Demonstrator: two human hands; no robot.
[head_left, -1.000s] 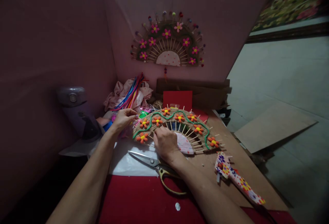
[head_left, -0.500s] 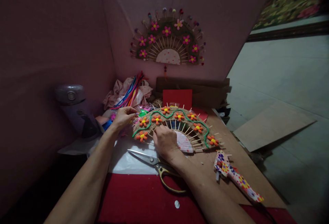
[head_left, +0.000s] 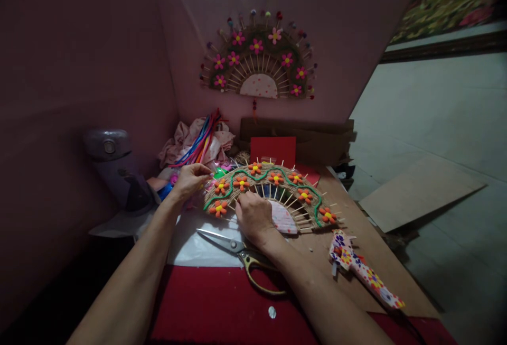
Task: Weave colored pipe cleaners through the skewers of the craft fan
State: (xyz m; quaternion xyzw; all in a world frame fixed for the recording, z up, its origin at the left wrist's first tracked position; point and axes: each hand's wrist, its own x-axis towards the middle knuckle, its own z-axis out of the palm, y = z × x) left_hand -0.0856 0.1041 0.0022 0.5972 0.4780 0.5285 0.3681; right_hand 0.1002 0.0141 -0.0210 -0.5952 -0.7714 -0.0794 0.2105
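Observation:
A half-round craft fan (head_left: 261, 174) lies before me, wrapped in brown twine, with orange flowers, a wavy green pipe cleaner and thin wooden sticks poking out. My right hand (head_left: 255, 217) is closed on its inner part, left of the pale dotted half-disc (head_left: 283, 218); the fingertips are hidden. My left hand (head_left: 193, 180) pinches at the fan's upper left edge, close to a stick end. What sits between those fingertips is too small to make out. Below the hands rest scissors (head_left: 233, 244) with gold-coloured handles, partly under my right forearm.
A flower-patterned glue gun (head_left: 362, 268) lies on the cardboard (head_left: 328, 260) at right. To the left stands a tumbler (head_left: 119, 170). Colourful pipe cleaners (head_left: 204, 136) lie on crumpled cloth (head_left: 182, 141) behind. A similar fan with pink flowers (head_left: 259, 59) hangs on the pink panel.
Almost nothing differs. Both hands keep their places at the fan, and the whole view has shifted very slightly.

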